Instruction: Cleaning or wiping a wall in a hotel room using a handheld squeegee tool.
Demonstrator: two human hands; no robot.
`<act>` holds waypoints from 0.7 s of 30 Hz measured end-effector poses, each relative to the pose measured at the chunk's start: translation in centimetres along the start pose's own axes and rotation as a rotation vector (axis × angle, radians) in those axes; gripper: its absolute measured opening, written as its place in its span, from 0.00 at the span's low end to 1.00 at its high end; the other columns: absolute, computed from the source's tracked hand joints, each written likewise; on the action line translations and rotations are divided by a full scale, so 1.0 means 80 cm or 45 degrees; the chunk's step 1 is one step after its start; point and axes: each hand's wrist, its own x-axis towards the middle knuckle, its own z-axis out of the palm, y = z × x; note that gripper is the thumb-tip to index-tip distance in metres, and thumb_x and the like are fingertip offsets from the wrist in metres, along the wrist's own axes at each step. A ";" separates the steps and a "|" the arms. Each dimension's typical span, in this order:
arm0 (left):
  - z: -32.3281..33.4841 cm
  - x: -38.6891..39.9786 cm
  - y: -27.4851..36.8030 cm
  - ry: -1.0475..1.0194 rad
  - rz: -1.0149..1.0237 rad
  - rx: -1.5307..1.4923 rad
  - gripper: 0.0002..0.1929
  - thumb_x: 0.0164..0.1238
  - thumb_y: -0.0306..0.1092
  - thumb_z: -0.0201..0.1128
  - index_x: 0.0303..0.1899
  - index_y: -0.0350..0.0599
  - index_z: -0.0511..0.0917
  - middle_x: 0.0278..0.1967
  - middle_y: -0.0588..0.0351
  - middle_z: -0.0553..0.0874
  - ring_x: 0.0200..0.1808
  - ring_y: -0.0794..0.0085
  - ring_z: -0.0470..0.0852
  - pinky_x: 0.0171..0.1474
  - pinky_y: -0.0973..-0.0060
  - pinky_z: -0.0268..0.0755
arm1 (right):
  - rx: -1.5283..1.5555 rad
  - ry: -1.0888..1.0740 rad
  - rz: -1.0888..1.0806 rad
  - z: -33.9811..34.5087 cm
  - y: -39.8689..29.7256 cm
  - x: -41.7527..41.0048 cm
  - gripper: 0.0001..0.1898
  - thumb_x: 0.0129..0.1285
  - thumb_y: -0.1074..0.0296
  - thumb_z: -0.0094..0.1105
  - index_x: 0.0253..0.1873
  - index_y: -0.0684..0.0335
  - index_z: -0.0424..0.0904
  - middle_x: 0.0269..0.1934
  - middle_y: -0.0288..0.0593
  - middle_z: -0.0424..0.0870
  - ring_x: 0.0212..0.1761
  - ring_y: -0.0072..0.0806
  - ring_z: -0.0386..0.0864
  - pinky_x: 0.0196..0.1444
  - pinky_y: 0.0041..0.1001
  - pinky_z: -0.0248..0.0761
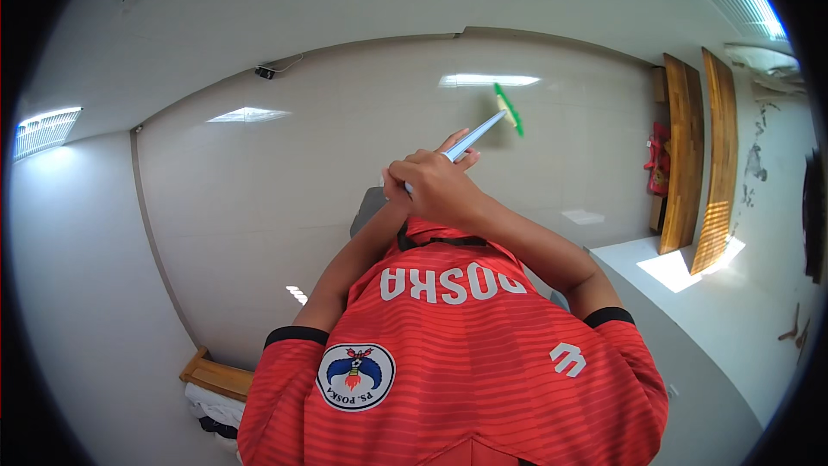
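Note:
A long-handled floor tool with a pale blue handle and a narrow green and pale yellow head slants away from me over the tiled floor. Whether the head is a broom or a squeegee, I cannot tell. My right hand wraps around the near end of the handle, its back facing up. Beneath and just beyond it, my left hand grips the same handle; fingertips show on both sides, and the right hand hides its palm. Both forearms cross in front of my red shirt.
A small black device with a white cable lies by the far wall. At right stand wooden boards, with a red item beside them. A low wall runs at lower right. A wooden piece and white cloth are at lower left.

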 end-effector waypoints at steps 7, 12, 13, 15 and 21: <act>-0.046 -0.066 0.000 0.353 -0.117 -0.082 0.27 0.73 0.45 0.61 0.64 0.38 0.65 0.46 0.51 0.83 0.45 0.71 0.81 0.49 0.74 0.75 | 0.337 -0.021 0.049 -0.013 -0.073 0.012 0.11 0.63 0.74 0.60 0.25 0.68 0.75 0.19 0.47 0.77 0.18 0.38 0.73 0.24 0.33 0.67; -0.167 -0.102 -0.140 0.698 -0.236 0.476 0.27 0.69 0.50 0.62 0.55 0.37 0.68 0.36 0.53 0.84 0.38 0.65 0.84 0.43 0.67 0.75 | 0.536 -0.151 0.258 -0.003 -0.092 0.030 0.13 0.66 0.72 0.58 0.26 0.69 0.74 0.16 0.40 0.71 0.16 0.22 0.65 0.20 0.26 0.59; -0.183 -0.115 -0.142 0.830 -0.182 0.527 0.27 0.66 0.51 0.65 0.53 0.38 0.68 0.34 0.54 0.83 0.37 0.64 0.84 0.42 0.66 0.75 | 0.573 -0.167 0.392 0.000 -0.092 0.032 0.14 0.67 0.71 0.58 0.26 0.69 0.74 0.15 0.37 0.70 0.16 0.17 0.62 0.20 0.24 0.56; -0.198 -0.136 -0.136 0.977 -0.136 0.571 0.28 0.63 0.52 0.67 0.51 0.38 0.68 0.32 0.55 0.82 0.35 0.63 0.83 0.40 0.65 0.74 | 0.584 -0.227 0.458 0.014 -0.079 0.030 0.15 0.69 0.69 0.57 0.26 0.69 0.74 0.15 0.35 0.68 0.17 0.16 0.62 0.20 0.23 0.55; -0.215 -0.153 -0.087 1.277 -0.253 0.783 0.25 0.60 0.47 0.70 0.46 0.38 0.69 0.31 0.53 0.81 0.36 0.58 0.82 0.40 0.63 0.74 | 0.615 -0.295 0.555 0.078 -0.018 0.017 0.18 0.71 0.65 0.55 0.26 0.70 0.74 0.15 0.31 0.65 0.18 0.14 0.59 0.20 0.22 0.53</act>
